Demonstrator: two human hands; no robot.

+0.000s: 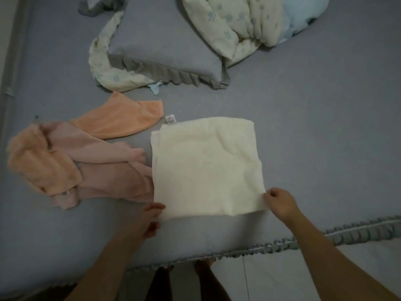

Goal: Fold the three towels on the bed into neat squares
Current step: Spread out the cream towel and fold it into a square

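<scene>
A cream towel (pixel 206 168) lies spread flat as a rough square in the middle of the grey bed (pixel 314 131), its label at the far left corner. My right hand (pixel 281 203) pinches its near right corner. At its near left corner my left hand (pixel 152 220) holds the edge, blurred. Left of it a pink towel (pixel 112 168) lies crumpled, partly under the cream one's left edge. An orange towel (pixel 43 168) is bunched on the pink one, with one end (pixel 121 120) stretching toward the pillow.
A grey ruffled pillow (pixel 160 44) sits at the far middle, with a pale patterned quilt (pixel 238 25) bunched behind and around it. The bed's ruffled front edge (pixel 282 244) runs just before my feet. A wall borders the bed on the left.
</scene>
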